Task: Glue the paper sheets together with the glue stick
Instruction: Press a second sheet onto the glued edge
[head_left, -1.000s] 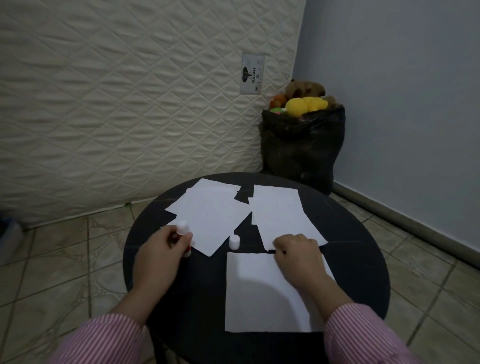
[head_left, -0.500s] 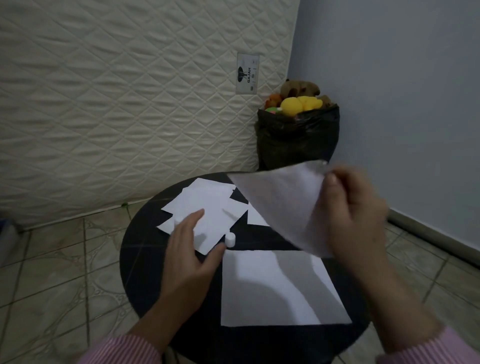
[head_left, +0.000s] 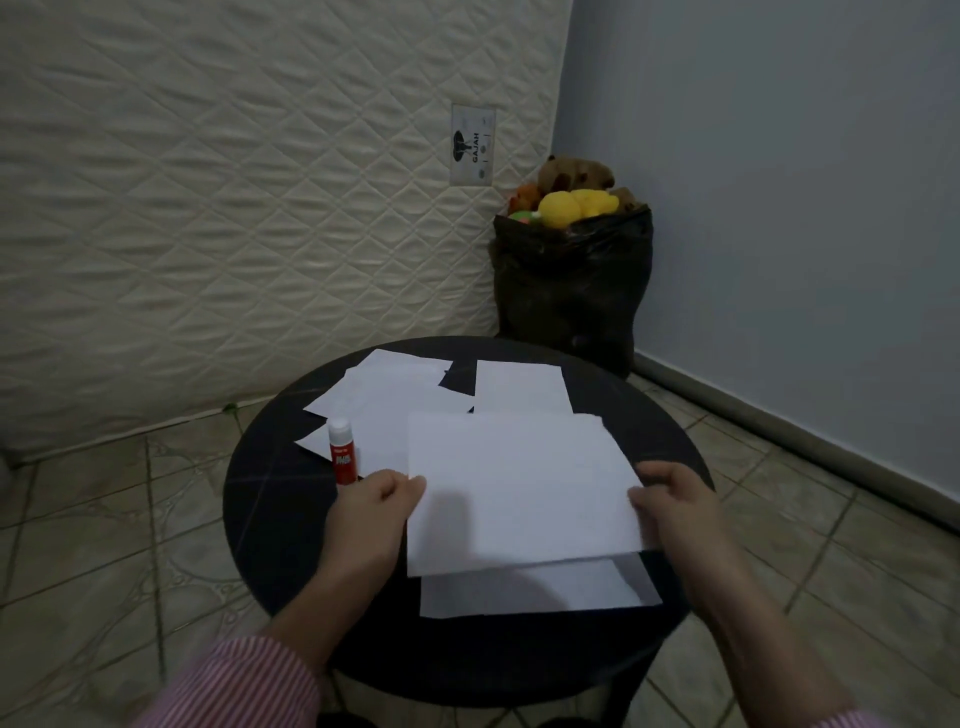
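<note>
Top sheet (head_left: 514, 488) is pinched at both side edges by left hand (head_left: 371, 506) and right hand (head_left: 675, 506), held above lower sheet (head_left: 530, 592) on worktop (head_left: 270, 519). Glue stick (head_left: 343, 451) stands at 10 o'clock. Risk: skewed lay-down, edges bonded misaligned.

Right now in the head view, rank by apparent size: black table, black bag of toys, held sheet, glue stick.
1. Black table, largest.
2. Held sheet, in the grip of the left hand and right hand; it sits closer to the camera, so it looks bigger.
3. Black bag of toys, farther off, so this order is unsure.
4. Glue stick, smallest.
</note>
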